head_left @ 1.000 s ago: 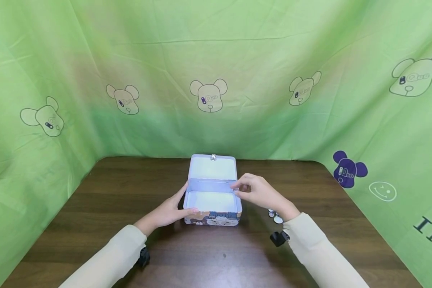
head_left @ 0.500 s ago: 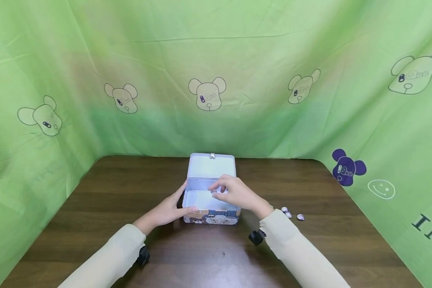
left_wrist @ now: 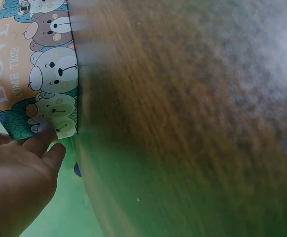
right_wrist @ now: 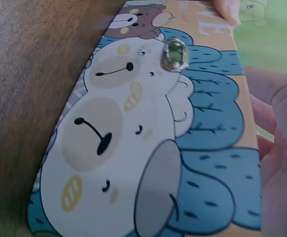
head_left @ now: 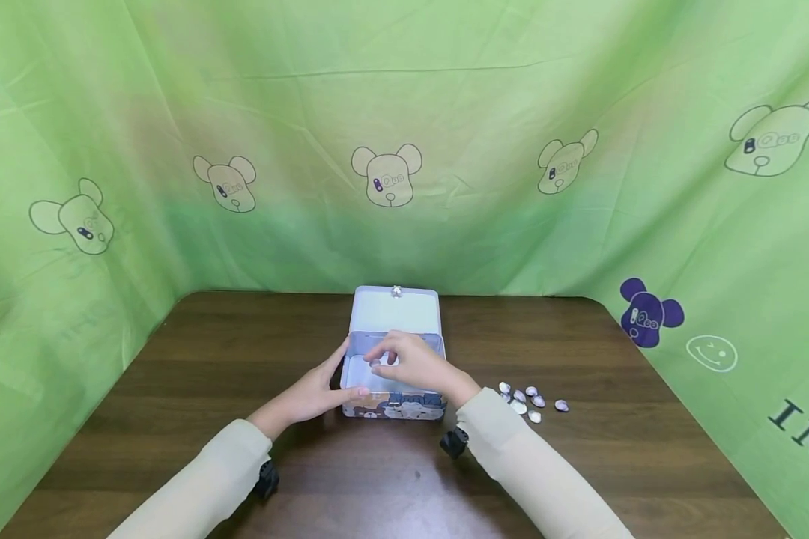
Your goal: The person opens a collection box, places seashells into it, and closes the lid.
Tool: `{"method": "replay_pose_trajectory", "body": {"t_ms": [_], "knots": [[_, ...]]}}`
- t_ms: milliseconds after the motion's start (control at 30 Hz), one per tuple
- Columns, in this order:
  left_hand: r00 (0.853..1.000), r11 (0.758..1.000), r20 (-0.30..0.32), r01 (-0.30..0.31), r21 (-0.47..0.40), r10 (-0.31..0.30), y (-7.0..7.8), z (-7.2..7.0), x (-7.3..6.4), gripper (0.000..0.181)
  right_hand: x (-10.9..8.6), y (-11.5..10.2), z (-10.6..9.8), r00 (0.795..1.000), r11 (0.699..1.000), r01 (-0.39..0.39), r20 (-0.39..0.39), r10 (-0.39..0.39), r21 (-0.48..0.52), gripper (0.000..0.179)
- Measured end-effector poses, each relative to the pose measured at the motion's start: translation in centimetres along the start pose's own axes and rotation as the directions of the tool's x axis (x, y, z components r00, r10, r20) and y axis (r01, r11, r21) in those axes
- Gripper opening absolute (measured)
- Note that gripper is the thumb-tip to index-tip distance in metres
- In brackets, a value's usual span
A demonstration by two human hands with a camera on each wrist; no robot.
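A lidded tin box [head_left: 395,405] with cartoon bears on its outside stands on the table, its white lid [head_left: 395,310] raised at the back. My left hand [head_left: 310,397] holds the box by its left front corner, thumb at the front rim and fingers along the left side. In the left wrist view those fingers [left_wrist: 45,143] touch the printed wall. Above the box's white inside, my right hand [head_left: 414,363] pinches a small pale seashell [head_left: 375,362] between thumb and fingertips. The right wrist view shows mostly the box's front with its clasp [right_wrist: 175,54]; the shell is hidden there.
Several white and purple seashells [head_left: 519,395] lie loose on the brown wooden table [head_left: 243,337], right of the box, one [head_left: 562,406] a little apart. A green curtain [head_left: 391,247] with bear prints hangs round the back and sides.
My right hand has moved left from the box's right edge to over its inside, carrying the shell. The shells on the table have come out from behind the right arm. The left hand stays put.
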State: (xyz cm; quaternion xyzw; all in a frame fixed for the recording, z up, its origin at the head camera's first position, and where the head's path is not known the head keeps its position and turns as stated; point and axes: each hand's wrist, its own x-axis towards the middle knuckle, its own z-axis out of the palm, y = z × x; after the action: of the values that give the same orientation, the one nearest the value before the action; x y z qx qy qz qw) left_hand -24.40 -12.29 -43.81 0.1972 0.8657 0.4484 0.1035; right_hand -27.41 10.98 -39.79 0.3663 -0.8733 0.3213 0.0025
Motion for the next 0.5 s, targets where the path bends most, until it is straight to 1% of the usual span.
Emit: {"method": "replay_pose_trajectory", "body": {"t_ms": [167, 300, 500], "knots": [[1.0, 1.0, 0.002, -0.005, -0.001, 0.005, 0.12, -0.04, -0.01, 0.1, 0.12, -0.17, 0.33, 1.0, 1.0, -0.028, 0.006, 0.028, -0.003, 0.019], [1.0, 1.0, 0.002, -0.004, -0.006, 0.004, 0.2, -0.04, -0.08, 0.1, 0.03, -0.23, 0.38, 0.999, 0.999, -0.043, 0.01, 0.043, -0.015, 0.024], [1.0, 1.0, -0.006, -0.001, -0.008, 0.001, 0.26, -0.03, -0.16, 0.101, -0.2, -0.17, 0.1, 0.999, 0.999, -0.023, 0.022, 0.024, -0.04, 0.029]]}}
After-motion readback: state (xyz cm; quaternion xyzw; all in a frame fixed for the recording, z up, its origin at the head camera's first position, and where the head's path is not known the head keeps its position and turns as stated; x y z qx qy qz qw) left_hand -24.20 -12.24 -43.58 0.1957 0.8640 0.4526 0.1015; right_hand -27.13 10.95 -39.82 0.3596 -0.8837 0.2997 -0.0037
